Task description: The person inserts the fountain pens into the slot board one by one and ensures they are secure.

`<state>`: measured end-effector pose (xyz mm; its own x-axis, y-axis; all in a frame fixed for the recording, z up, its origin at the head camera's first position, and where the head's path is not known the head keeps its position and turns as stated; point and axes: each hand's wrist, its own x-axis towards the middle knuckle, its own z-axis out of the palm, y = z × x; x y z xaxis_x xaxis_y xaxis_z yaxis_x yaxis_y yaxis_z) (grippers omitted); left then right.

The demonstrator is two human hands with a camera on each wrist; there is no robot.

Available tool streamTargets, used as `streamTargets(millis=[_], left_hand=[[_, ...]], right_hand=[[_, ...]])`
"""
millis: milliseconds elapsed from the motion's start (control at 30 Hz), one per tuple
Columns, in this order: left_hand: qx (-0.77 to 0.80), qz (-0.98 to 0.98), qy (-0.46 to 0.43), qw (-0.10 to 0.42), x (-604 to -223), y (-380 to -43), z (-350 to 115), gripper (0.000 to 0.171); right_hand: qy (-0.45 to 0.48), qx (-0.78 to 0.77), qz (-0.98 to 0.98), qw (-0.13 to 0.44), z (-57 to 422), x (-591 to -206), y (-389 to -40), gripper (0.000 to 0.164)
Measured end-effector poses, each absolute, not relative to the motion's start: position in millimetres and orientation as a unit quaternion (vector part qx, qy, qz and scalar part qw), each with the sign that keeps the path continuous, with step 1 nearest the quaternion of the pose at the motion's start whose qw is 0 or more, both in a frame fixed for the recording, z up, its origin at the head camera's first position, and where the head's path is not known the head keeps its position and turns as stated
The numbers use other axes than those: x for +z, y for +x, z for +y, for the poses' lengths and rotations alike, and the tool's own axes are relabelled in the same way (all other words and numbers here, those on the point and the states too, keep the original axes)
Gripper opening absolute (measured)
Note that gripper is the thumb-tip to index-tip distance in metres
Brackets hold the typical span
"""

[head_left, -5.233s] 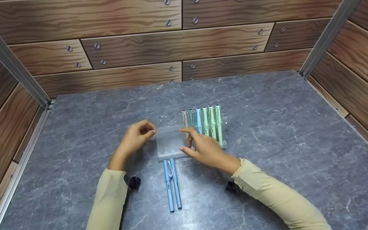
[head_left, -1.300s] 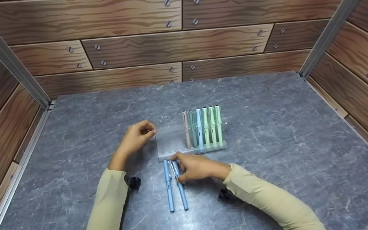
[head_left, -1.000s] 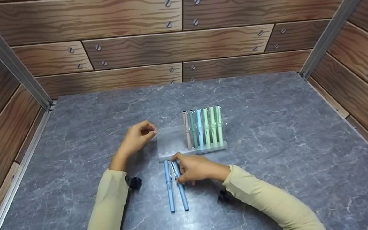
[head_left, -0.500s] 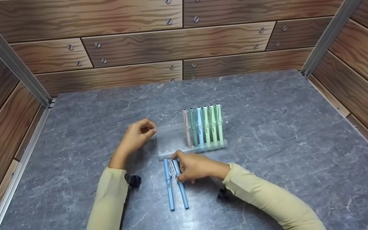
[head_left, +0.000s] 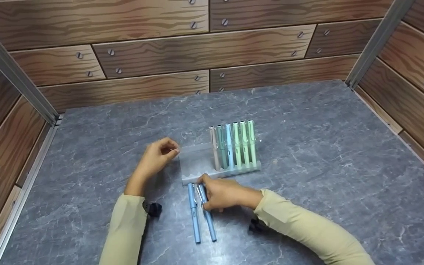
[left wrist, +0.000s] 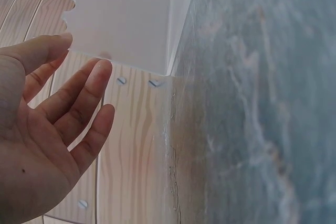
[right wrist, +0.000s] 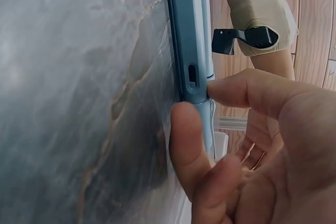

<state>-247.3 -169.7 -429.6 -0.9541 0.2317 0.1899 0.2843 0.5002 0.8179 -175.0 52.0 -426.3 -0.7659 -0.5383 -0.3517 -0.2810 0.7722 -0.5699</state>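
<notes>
My left hand (head_left: 158,156) pinches the upper left corner of a clear pen stand (head_left: 197,160) between thumb and index finger. In the left wrist view the stand's panel (left wrist: 126,19) meets those fingertips, while the other fingers are loosely bent. My right hand (head_left: 223,192) pinches a blue pen (head_left: 210,224) near its clip end, just in front of the stand. The right wrist view has the thumb and a fingertip against the blue barrel (right wrist: 188,35). A second blue pen (head_left: 195,222) lies on the table alongside, to the left.
Several pens lean in the stand's right part: a greyish-pink pen (head_left: 215,149), a teal pen (head_left: 222,147), a light blue pen (head_left: 229,145) and light green pens (head_left: 244,143). The grey marbled table (head_left: 326,147) is bounded by wood-patterned walls (head_left: 153,59).
Compared with about five seconds ago, my right hand has moved from the stand down to the right blue pen, whose near end has swung right. My left hand stays at the corner. Lately little moves.
</notes>
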Motion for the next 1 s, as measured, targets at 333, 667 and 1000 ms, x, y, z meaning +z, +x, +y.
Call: streamTargets(millis=[333,667,1000], left_hand=[[-0.476,-0.868,-0.142,0.029,-428.5,-246.2,-171.0,0.006],[-0.473,-0.869,-0.143,0.030,-430.3,-245.6,-170.1,0.006],[-0.478,-0.866,-0.143,0.025,-430.9,-246.5,-170.6,0.007]], right_hand=[[-0.223,-0.203,0.924,0.233,45.9,-424.5,-169.6,0.066],[-0.233,-0.200,0.925,0.224,49.6,-424.5,-168.1,0.065],[-0.251,-0.236,0.910,0.230,55.4,-427.8,-171.6,0.065]])
